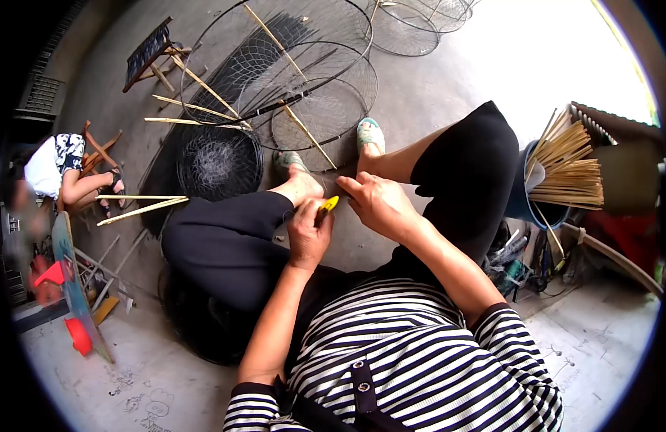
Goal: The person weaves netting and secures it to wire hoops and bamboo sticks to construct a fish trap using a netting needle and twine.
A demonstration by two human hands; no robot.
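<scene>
Your left hand (305, 233) gripped the yellow tool (329, 205) above the floor (353, 246); whether your right hand (383, 204) pinched anything, I couldn't tell. Holding the tool steady, pointed off your skin, seemed wisest.

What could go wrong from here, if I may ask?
The yellow tool in the left grip could slip toward the right grip close by. The hooped net lies near the right sandal and might snag it. The sticks jutting from the blue bucket might get knocked out.
</scene>
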